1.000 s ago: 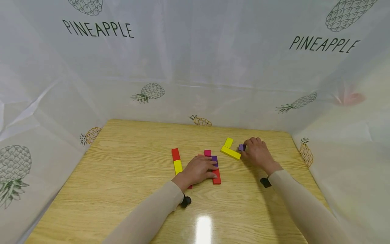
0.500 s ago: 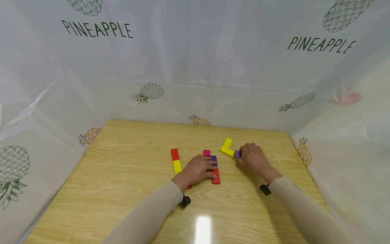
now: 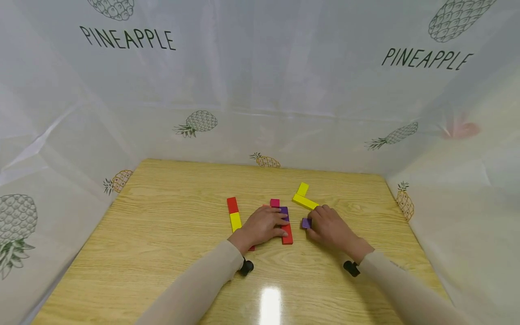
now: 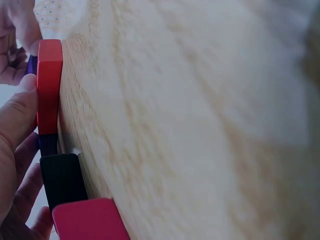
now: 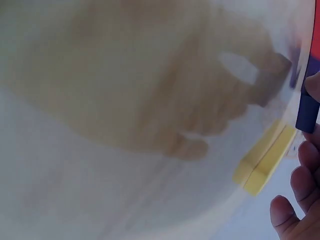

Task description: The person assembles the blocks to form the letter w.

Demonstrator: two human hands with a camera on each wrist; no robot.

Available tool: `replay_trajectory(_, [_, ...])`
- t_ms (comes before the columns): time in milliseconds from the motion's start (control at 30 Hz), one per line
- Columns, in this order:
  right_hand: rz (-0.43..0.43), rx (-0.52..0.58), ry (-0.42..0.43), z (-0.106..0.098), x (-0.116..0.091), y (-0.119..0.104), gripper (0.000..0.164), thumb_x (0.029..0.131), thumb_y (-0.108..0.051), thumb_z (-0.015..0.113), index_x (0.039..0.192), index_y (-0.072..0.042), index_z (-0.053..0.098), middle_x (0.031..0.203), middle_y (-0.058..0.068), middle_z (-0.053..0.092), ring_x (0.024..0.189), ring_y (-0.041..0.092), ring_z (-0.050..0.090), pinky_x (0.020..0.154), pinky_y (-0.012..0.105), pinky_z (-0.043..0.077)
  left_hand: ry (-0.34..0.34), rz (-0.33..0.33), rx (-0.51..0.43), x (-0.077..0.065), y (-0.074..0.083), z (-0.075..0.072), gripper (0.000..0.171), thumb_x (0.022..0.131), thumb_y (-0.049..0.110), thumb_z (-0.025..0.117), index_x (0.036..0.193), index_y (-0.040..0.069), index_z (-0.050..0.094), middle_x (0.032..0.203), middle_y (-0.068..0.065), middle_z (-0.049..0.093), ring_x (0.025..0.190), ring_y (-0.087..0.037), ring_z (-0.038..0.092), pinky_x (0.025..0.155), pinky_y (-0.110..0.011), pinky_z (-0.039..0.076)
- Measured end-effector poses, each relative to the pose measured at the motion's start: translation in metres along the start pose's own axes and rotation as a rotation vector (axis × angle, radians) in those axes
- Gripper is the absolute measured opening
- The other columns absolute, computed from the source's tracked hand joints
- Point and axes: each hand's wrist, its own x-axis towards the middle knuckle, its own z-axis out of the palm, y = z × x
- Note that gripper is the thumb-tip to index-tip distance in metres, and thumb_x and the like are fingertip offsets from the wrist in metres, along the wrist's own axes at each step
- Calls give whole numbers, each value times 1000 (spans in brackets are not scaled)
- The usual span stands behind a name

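Purple block point(image 3: 306, 223) is to the right of the red block point(image 3: 287, 235), near but apart from it, pinched between thumb and fingers of the right hand point(image 3: 331, 229); the left hand point(image 3: 263, 226) rests spread fingers on and beside that red block. A level, gentle pinch should avoid nudging it. Half a second ago, the purple block was farther right of and beyond it.

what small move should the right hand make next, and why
Probably slide the held purple block left towards the red block: the right hand pinches it with only a narrow strip of table between the two, and the left hand lies over the blocks there, thumb at the red one, seemingly steadying them.
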Motion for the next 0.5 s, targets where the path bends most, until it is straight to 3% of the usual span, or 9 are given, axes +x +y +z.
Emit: replay_trajectory(500, [-95, 84, -18, 2, -13, -35, 27, 91, -30, 77, 108, -10, 69, 100, -1, 63, 89, 14, 49, 76, 33, 47, 13, 14, -11, -1, -1, -2, 46, 101, 52, 66, 140, 28, 71, 150, 10, 62, 150, -17, 48, 128, -43, 32])
